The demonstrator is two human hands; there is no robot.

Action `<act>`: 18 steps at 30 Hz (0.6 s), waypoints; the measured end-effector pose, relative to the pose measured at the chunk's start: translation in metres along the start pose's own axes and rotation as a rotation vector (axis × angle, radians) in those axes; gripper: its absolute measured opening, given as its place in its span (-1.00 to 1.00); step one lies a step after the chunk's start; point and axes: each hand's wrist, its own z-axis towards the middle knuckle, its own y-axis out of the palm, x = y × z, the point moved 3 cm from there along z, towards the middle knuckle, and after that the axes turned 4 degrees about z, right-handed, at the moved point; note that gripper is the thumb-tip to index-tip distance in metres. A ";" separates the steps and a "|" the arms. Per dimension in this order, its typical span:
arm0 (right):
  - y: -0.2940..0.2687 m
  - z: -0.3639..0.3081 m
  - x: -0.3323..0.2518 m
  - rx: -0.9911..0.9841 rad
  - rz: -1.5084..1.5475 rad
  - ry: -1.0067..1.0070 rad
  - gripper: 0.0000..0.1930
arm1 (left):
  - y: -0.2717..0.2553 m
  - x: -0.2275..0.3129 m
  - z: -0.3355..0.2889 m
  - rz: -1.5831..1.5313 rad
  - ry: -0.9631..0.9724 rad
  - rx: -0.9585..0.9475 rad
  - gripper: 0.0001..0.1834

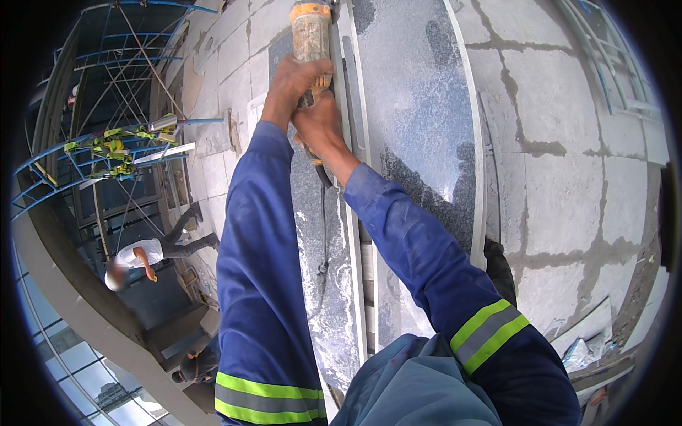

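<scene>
Both my arms reach forward in blue sleeves with reflective bands. A dusty angle grinder (pixel 311 41) with an orange collar lies in my grip at the top of the view. My left hand (pixel 290 84) wraps round the body of the tool. Just behind it, my right hand (pixel 320 122) closes on the rear handle. From the handle a black power cord (pixel 325 213) runs back toward me over a long grey stone slab (pixel 330 284). The grinder's front end is cut off by the upper edge. To the right lies a wider speckled slab (pixel 419 106) with a pale edge.
Blue scaffolding frames (pixel 128 64) stand at the left, with yellow-green harnesses (pixel 114 149) hung on one. Two people are farther left, one a person in a white shirt (pixel 142 254). Large paving slabs (pixel 554 99) spread to the right, with debris (pixel 586 348) at the lower right.
</scene>
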 end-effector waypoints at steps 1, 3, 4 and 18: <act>0.000 0.000 -0.001 -0.006 -0.001 0.011 -0.80 | 0.000 -0.002 0.001 -0.013 -0.001 -0.009 -0.31; -0.002 0.005 -0.001 -0.012 -0.004 0.017 -0.80 | 0.002 0.001 0.004 -0.044 0.006 -0.032 -0.32; -0.002 0.008 -0.001 -0.015 -0.006 0.016 -0.79 | 0.003 0.002 0.005 -0.054 0.013 -0.038 -0.33; 0.000 0.008 -0.013 -0.014 -0.053 0.077 -0.61 | 0.000 -0.009 0.022 -0.053 -0.037 0.009 -0.25</act>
